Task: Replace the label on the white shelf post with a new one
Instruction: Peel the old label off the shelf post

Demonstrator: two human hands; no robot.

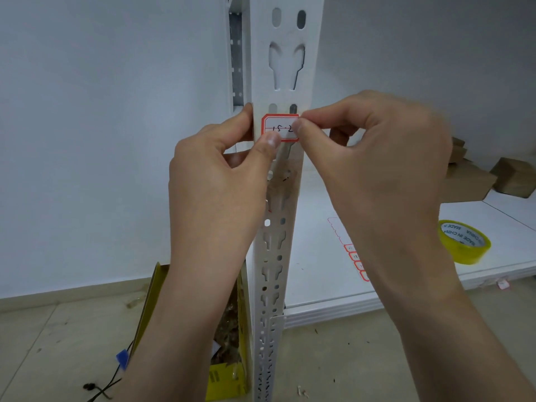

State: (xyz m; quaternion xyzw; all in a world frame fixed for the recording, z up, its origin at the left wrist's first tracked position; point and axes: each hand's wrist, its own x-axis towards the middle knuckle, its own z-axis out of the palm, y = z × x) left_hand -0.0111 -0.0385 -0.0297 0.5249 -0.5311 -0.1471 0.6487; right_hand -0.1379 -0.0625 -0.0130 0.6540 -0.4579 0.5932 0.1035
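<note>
A white perforated shelf post (280,68) runs upright through the middle of the head view. On it, at hand height, sits a red-bordered white label (280,126) with black handwriting. My left hand (220,181) wraps the post's left edge, its thumb pressed on the label's lower left corner. My right hand (374,161) pinches the label's right edge between thumb and forefinger. Whether the label is fully stuck down I cannot tell.
A white shelf board (319,271) lies low on the right, bearing a strip of red-bordered labels (352,253), a yellow tape roll (464,240) and brown cardboard boxes (470,184). A yellow box of scraps (229,372) stands on the floor left of the post, beside a black cable (104,387).
</note>
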